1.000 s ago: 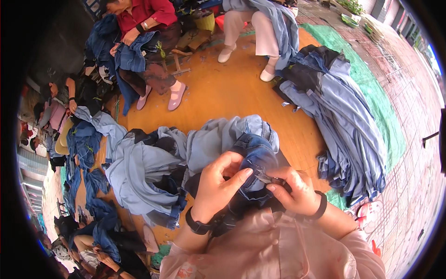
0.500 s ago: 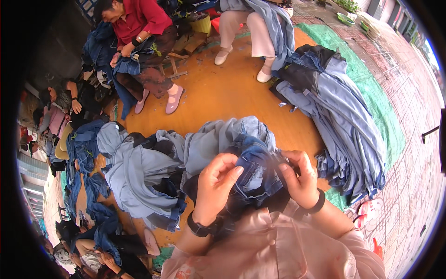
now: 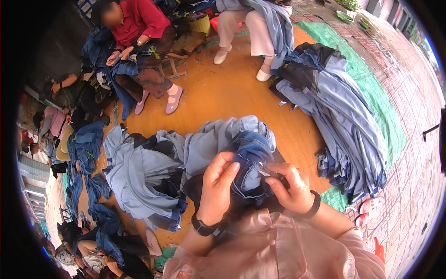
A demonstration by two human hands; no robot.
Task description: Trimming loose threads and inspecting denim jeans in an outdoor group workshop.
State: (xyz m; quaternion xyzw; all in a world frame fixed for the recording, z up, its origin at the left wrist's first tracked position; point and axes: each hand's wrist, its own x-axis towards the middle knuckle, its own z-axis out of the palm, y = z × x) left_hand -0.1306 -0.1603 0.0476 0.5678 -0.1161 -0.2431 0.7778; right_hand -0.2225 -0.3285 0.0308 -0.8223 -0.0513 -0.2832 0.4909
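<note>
A pair of blue jeans [image 3: 251, 145] lies bunched across my lap, light grey-blue inside and darker along a seamed edge. My left hand [image 3: 215, 188] pinches that seamed edge between thumb and fingers. In my right hand [image 3: 294, 189] is a small pair of thread snips [image 3: 265, 170], its pointed metal tips against the denim just right of my left thumb. The fingers hide most of the snips' body. More of the light blue denim [image 3: 144, 162] spreads from my lap to the left.
On the orange-brown board [image 3: 213, 95], a long stack of folded jeans [image 3: 341, 111] lies to the right, beside a green sheet [image 3: 383, 111]. Across from me sits a person in a red top [image 3: 146, 21] handling denim. Pink-and-white slippers [image 3: 370, 207] lie at the right.
My right hand has moved slightly down and right, and the snips' tips now show clearly at the denim. The left hand keeps its pinch almost in place.
</note>
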